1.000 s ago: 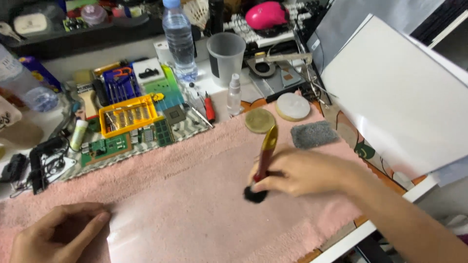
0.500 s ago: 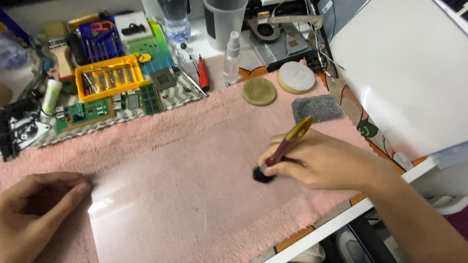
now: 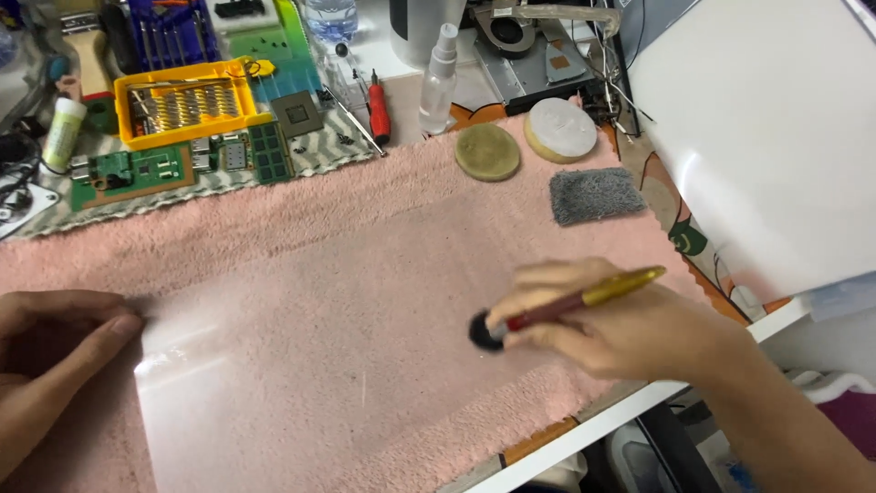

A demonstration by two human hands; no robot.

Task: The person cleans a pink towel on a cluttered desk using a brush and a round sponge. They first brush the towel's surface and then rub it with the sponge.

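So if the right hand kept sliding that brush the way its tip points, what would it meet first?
Probably nothing soon: the right hand aims the brush leftward over the clear sheet, whose surface looks bare. The left hand, at the sheet's far edge, seems next in line.

One view only, from the head, looking steeply down and close over the pink towel. The near desk edge runs along the bottom right, tools crowd the far top edge, left hand enters near left, right hand from the right.
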